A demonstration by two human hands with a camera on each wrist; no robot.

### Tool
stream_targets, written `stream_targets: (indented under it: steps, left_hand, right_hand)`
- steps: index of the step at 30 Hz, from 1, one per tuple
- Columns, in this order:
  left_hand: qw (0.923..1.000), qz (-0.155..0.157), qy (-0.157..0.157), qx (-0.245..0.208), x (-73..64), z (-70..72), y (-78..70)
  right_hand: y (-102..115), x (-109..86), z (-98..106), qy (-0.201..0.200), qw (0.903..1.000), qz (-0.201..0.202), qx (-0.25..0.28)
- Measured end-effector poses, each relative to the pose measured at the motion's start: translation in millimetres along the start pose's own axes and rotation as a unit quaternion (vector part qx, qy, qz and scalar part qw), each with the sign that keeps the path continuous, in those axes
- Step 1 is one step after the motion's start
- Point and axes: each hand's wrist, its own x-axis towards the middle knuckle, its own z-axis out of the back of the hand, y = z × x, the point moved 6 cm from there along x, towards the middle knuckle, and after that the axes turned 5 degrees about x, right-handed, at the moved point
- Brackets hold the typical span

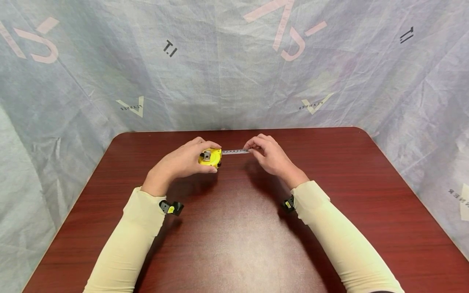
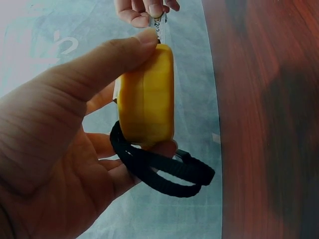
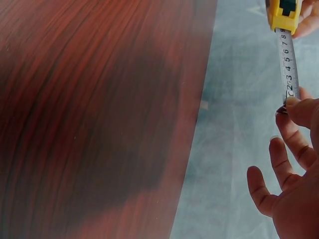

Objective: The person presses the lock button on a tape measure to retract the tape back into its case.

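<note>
A yellow tape measure [image 1: 210,158] is gripped by my left hand [image 1: 185,159], the thumb on one edge and the fingers on the opposite one. Its metal clip faces up in the head view. From the left wrist, the yellow case [image 2: 148,94] shows edge-on, with a black strap [image 2: 164,172] looping from its lower end. A short length of white blade [image 3: 287,62] runs out of the case, its numbers reaching about 8. My right hand [image 1: 270,155] pinches the blade's hooked end between thumb and index finger, the other fingers spread loosely. Both hands are raised over the table.
The dark red wood-grain table [image 1: 234,228] spreads beneath both arms, with rounded far corners. A grey printed cloth [image 1: 220,73] hangs behind the table and along both sides. Black wrist cameras are strapped at each cream sleeve [image 1: 146,219].
</note>
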Motion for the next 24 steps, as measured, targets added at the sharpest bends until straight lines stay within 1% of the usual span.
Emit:
stream_targets:
  steps: [8,16,24]
  left_hand:
    - [1.0000,0.004,0.002,-0.001,1.3,-1.0,0.8]
    - [0.9999,0.002,-0.002,-0.010,0.8,-1.2,-1.5]
    - [0.9999,-0.002,-0.002,-0.011,3.2,-2.4,-3.8]
  right_hand:
    - [1.8,1.6,-3.8,0.002,1.0000,-0.001,-0.001]
    - [5.1,2.1,-5.9,0.005,1.0000,0.001,0.004]
    - [7.9,2.5,-7.6,0.007,0.9999,0.002,0.011]
